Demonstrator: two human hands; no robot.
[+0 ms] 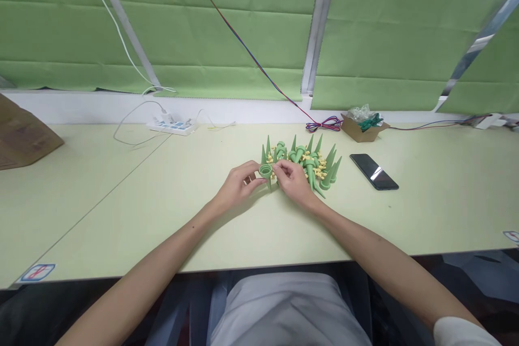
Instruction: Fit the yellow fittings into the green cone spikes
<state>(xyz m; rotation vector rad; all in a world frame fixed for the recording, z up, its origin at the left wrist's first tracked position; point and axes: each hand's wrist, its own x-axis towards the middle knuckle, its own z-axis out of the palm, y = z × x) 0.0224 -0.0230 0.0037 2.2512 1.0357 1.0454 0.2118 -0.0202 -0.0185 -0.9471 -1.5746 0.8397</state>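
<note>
My left hand [242,184] holds a green cone-shaped piece [265,171] between thumb and fingers, its round open end facing up and its tip pointing down. Right beside it, my right hand [292,179] is closed in a pinch near the rim of that piece; whatever its fingertips hold is too small to make out. Behind and to the right of my hands lies a pile of green spikes [310,165] mixed with small yellow parts [320,167]. Several spikes stand with their points up.
A black phone [373,171] lies right of the pile. Behind it sits a small cardboard box [360,131] with plastic and green material. A power strip [172,126] and cables are at the back, a brown paper bag [26,135] at the far left of the table [133,216].
</note>
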